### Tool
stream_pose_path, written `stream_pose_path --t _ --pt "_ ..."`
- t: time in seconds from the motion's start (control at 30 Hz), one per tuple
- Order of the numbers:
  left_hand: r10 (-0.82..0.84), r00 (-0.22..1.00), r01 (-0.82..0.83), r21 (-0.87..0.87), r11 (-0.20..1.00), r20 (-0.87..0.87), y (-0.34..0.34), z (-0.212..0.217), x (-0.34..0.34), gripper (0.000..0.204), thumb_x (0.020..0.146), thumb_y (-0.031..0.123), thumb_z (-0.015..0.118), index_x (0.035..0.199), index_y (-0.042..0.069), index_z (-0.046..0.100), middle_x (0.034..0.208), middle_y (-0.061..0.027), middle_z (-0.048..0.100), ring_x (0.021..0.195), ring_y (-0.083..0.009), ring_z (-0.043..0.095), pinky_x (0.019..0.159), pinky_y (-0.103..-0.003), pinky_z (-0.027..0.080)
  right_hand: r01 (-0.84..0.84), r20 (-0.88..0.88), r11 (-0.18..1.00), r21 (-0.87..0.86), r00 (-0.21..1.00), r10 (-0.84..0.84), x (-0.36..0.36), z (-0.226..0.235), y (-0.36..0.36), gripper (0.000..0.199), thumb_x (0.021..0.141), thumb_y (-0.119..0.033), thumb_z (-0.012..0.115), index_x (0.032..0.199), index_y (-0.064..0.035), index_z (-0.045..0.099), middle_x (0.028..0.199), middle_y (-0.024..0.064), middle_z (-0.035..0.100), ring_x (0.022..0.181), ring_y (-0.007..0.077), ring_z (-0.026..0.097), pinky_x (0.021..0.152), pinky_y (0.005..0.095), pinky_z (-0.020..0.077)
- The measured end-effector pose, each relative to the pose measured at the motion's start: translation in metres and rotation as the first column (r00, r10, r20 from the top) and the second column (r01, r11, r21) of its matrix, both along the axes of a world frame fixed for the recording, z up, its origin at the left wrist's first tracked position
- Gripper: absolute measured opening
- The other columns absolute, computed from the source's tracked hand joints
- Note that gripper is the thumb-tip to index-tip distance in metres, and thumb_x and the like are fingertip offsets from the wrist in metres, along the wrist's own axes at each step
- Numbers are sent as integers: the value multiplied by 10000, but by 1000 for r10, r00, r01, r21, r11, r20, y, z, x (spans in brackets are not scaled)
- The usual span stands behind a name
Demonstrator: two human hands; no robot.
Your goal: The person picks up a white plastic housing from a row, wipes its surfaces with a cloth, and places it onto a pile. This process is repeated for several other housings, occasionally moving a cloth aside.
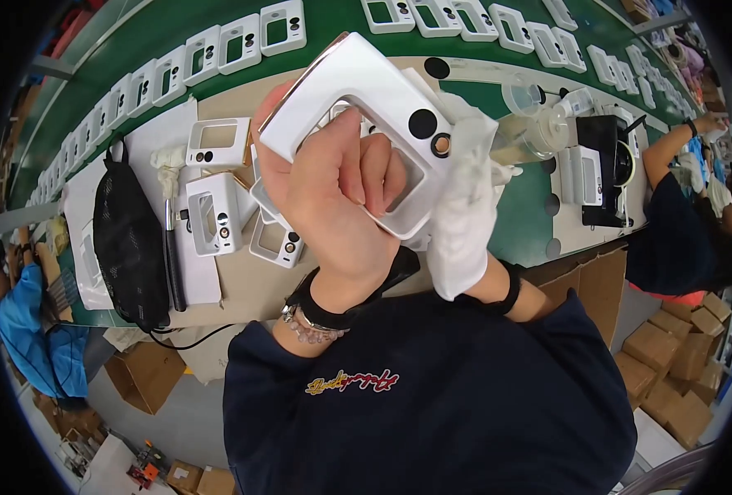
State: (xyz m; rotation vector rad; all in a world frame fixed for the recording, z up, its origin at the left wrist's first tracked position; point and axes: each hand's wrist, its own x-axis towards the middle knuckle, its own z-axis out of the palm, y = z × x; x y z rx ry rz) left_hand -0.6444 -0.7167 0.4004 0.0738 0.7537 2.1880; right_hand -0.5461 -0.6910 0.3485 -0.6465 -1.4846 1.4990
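Left hand [333, 210]: bare, grasping the white housing, its fingers bent inside the rectangular opening.
White housing [370, 74]: raised above the bench [510, 223], tilted; a black disc [422, 124] and a dark-rimmed round hole [441, 145] lie side by side at the end nearest the right hand.
Right hand [463, 235]: covered by white fabric [473, 140], at the housing's right end; the fingers are hidden, so whether they are closed cannot be told.
Wrists: a black band [325, 305] and beaded bracelet [308, 332] below the left hand; a second band [510, 289] below the right.
Left of the left hand: several similar frames [222, 191], then a dark-handled tool [174, 264], then a black mesh pouch [128, 239].
Right of the right hand: a clear container [531, 136] with a pale lid; farther out, a black stand [604, 136] beside another frame [574, 173].
Beyond both hands: rows of white frames [283, 10] on a green surface [333, 16].
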Motion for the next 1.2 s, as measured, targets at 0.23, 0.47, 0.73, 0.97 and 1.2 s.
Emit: stream_pose_path --t 0.23,0.47,0.73,0.97,1.2 --pt "-306 952 304 -68 950 -29 -16 -6 -9 250 757 34 370 992 82 441 460 7 249 326 -87 229 328 -246 235 -14 53 999 52 999 11 43 33 22 269 869 -155 426 1084 6 449 1041 73 506 861 155 516 787 255 424" --pt "-743 664 725 169 668 86 -30 -30 9 336 810 144 392 1141 84 373 633 -34 424 504 -135 443 472 -264 378 -83 264 846 526 962 -69 32 44 34 244 767 -134 496 981 -18 499 926 63 529 728 174 519 667 255 427" --pt "-769 626 769 59 636 126 -27 -20 3 532 869 359 410 1276 74 218 987 -122 537 770 -196 563 689 -292 460 -312 447 430 847 857 -258 13 51 56 224 630 -106 591 845 -50 566 771 50 560 552 200 522 507 254 430" --pt "-801 599 763 308 568 -5 -12 -29 -2 622 844 431 371 1252 -20 243 1066 -179 482 900 -303 527 733 -386 469 -163 318 882 442 948 15 58 5 68 268 813 -165 472 1034 -16 499 980 72 528 876 179 520 727 274 426" --pt "-551 682 333 466 820 481 -19 -17 3 543 843 483 351 1145 35 409 964 -210 538 853 -295 550 759 -348 445 -403 412 150 903 911 -31 9 46 29 326 747 -145 552 1050 -25 539 1112 98 520 934 273 536 788 344 433"
